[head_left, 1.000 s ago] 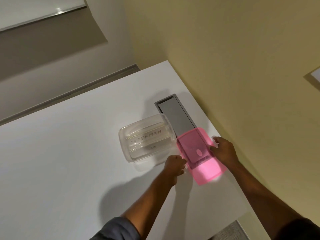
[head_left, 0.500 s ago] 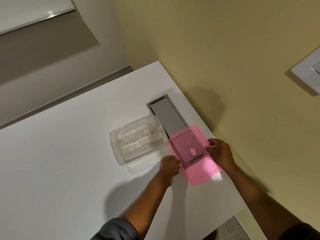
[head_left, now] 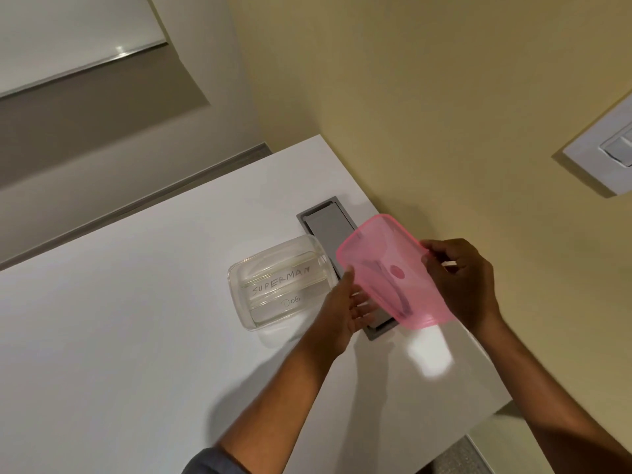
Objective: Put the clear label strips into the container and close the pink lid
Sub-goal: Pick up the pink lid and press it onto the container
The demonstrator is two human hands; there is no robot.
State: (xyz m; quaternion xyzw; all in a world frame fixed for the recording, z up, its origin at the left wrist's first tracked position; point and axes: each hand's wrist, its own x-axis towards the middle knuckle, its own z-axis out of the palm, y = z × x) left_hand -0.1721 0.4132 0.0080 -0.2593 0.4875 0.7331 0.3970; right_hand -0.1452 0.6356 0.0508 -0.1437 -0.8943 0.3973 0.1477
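Note:
A clear plastic container (head_left: 239, 302) stands uncovered on the white table (head_left: 136, 336). Inside it lie clear label strips (head_left: 284, 289) with the handwritten words "SUPERMAN" and "DOG". The translucent pink lid (head_left: 386, 268) is lifted off the table and tilted, just right of the container. My right hand (head_left: 465, 282) grips the lid's right edge between thumb and fingers. My left hand (head_left: 345, 309) holds the lid's lower left edge from beneath, fingers spread under it.
A grey metal cable hatch (head_left: 328, 224) is set into the table behind the lid, next to the container. The table's right edge runs along a yellow wall (head_left: 444, 97). A white wall switch (head_left: 602, 155) sits at far right.
The pink lid has been raised from the table and tilted. Both hands have come up with it. The container and strips have not moved.

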